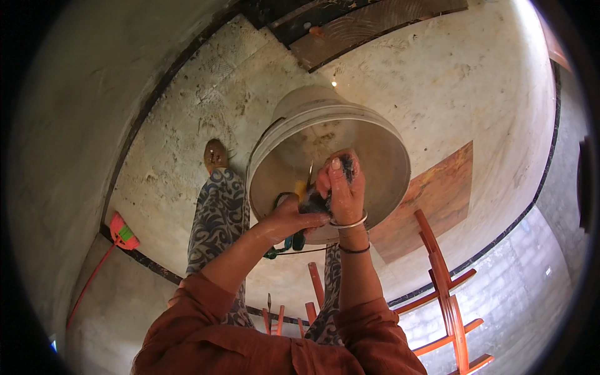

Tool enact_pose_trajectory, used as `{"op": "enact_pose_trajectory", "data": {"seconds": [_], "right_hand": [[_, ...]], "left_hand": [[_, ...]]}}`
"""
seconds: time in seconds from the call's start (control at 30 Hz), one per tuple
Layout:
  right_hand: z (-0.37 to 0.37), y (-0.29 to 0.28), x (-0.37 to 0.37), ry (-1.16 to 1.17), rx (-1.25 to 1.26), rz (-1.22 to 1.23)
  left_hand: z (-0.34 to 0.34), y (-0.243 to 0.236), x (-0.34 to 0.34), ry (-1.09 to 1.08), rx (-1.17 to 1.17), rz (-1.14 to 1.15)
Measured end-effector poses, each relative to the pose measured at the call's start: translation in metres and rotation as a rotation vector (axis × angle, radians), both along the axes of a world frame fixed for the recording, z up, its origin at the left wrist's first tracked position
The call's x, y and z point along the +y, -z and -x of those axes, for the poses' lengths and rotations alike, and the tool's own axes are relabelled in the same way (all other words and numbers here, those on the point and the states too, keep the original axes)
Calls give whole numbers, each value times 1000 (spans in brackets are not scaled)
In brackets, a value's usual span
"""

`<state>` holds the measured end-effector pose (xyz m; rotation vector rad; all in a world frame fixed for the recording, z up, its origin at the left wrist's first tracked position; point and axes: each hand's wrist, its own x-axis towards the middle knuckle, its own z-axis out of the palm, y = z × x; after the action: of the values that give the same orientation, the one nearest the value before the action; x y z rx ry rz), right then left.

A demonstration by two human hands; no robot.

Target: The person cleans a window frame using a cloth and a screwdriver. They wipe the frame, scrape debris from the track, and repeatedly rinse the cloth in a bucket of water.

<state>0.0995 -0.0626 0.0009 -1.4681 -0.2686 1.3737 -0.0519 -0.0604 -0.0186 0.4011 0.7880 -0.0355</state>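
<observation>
A large off-white plastic bucket (389,156) stands before me, its inner wall stained with dirt. Over its near rim, my left hand (290,219) is closed around a dark tool (315,201) with a thin metal edge pointing up and a bit of yellow beside it. My right hand (340,181) is closed in a fist just above it, gripping a dark, fuzzy scrubbing pad (347,167) that shows between the fingers. A bangle and a dark band circle the right wrist. Dark green pieces (295,241) show below my left hand, partly hidden.
An orange-brown board (434,206) lies on the floor to the right, near orange wooden frame pieces (442,281). A pink broom (119,228) leans at the left wall. At the far side is a dark step (375,31). My shod foot (215,155) is left of the bucket.
</observation>
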Motion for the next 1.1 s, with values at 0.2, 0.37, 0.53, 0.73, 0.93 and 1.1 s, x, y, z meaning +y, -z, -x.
{"op": "enact_pose_trajectory", "data": {"seconds": [0.2, 0.37, 0.53, 0.73, 0.93, 1.1], "right_hand": [[1, 5, 0, -43, -252, 169], [14, 24, -1, 27, -332, 292], [10, 37, 5, 119, -43, 353], [-38, 49, 3, 239, 412, -161], [-16, 56, 14, 117, 751, -504], [-22, 23, 21, -173, 357, -274]], "left_hand": [[-10, -20, 12, 341, 225, -670], [-13, -23, 4, 358, 430, -783], [1, 23, -3, 107, 280, -210], [-3, -23, 20, -317, -287, 696], [-7, -10, 7, -400, -589, 857], [-8, -26, 10, -502, -520, 848]]}}
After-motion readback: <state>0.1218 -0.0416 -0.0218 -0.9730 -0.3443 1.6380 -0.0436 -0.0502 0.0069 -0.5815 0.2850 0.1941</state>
